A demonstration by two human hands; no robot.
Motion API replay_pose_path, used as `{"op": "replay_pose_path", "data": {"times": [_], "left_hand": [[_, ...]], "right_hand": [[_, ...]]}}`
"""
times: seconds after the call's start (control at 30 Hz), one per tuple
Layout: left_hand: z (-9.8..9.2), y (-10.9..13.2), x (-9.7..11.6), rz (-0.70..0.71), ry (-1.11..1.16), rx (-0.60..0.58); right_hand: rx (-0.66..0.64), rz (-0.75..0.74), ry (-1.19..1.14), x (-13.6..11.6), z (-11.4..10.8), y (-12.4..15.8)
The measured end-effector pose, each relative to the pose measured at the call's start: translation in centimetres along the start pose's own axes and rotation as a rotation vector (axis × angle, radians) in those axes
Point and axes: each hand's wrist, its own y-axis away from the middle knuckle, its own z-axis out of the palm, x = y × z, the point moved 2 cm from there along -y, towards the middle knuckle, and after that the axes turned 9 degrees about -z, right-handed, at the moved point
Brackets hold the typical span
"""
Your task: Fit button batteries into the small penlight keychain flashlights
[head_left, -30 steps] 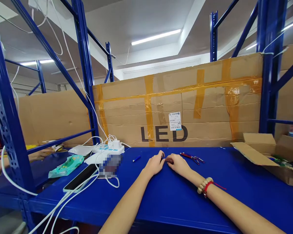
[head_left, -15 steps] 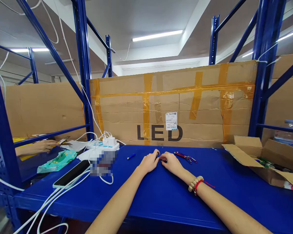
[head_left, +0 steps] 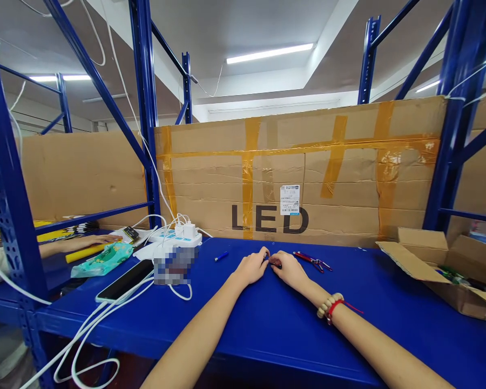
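Note:
Both of my hands rest together on the blue table (head_left: 267,324) near its middle. My left hand (head_left: 253,266) is curled, its fingertips pinched against a small dark object (head_left: 276,265) that I cannot make out. My right hand (head_left: 290,270), with a bead and red-string bracelet on the wrist, is also curled and pinches the same small object from the other side. Red-handled pliers (head_left: 312,260) lie just right of my hands. A small blue pen-like item (head_left: 221,256) lies to the left.
A taped cardboard sheet marked LED (head_left: 291,178) stands behind the table. An open cardboard box (head_left: 449,270) sits at the right. A power strip with chargers (head_left: 178,236), white cables, a phone (head_left: 123,281) and a green packet (head_left: 103,259) lie left. Another person's hand (head_left: 93,240) works at the left bench.
My hands have stayed pinched together on the small object. The view has shifted slightly. The other person's hand at the left has moved a little.

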Motion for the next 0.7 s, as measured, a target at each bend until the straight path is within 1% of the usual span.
{"op": "replay_pose_path", "data": {"times": [0.17, 0.43, 0.7], "left_hand": [[0.0, 0.0, 0.0, 0.014, 0.018, 0.020], [-0.5, 0.0, -0.1, -0.007, 0.036, 0.092], [-0.5, 0.2, 0.2, 0.050, -0.029, 0.095]], "right_hand": [[-0.005, 0.030, 0.008, 0.1, -0.1, 0.1], [-0.035, 0.076, 0.068, -0.4, -0.9, 0.4], [-0.041, 0.098, 0.040, -0.7, -1.0, 0.5]]}}
